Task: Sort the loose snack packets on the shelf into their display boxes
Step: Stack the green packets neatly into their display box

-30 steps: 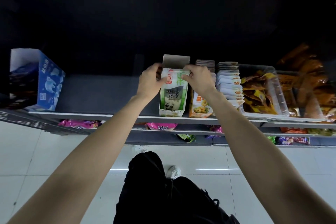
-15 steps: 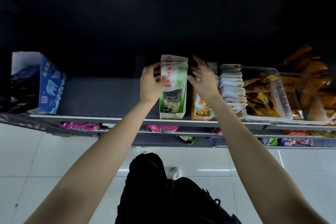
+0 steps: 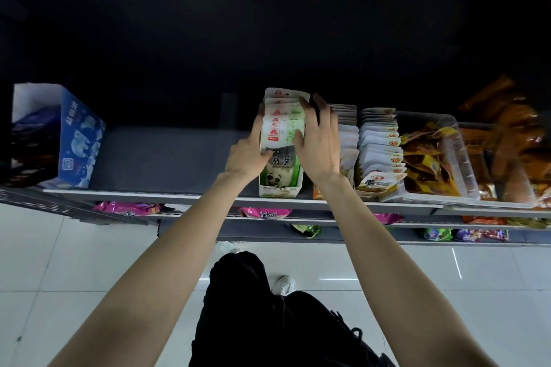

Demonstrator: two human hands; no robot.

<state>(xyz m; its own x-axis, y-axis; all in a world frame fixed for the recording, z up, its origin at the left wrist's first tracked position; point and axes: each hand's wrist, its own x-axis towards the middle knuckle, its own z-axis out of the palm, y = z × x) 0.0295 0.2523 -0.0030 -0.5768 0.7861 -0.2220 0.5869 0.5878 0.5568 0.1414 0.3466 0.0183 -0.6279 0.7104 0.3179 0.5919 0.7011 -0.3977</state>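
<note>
Standing upright at the front edge of the top shelf [image 3: 167, 197], roughly midway along it, a green-and-white display box [image 3: 278, 185] with a panda on its front holds a row of white-and-green snack packets [image 3: 283, 125], stacked one behind another and rising above the box walls; the left hand [image 3: 249, 155] presses against the left side of the row, thumb laid across the front packet and fingers reaching back along the stack, so it grips the packets from that side; the right hand [image 3: 317, 143] lies flat against the right side of the same row, fingers straight and pointing toward the back of the shelf; just beside the box to the right stand two rows of pale packets [image 3: 380, 146], then a clear plastic tray [image 3: 465, 170] of orange-brown snacks near the right end; a blue carton [image 3: 79, 140] sits well apart at the left end; pink packets [image 3: 125, 207] show on the lower shelf, beneath the front edge.
</note>
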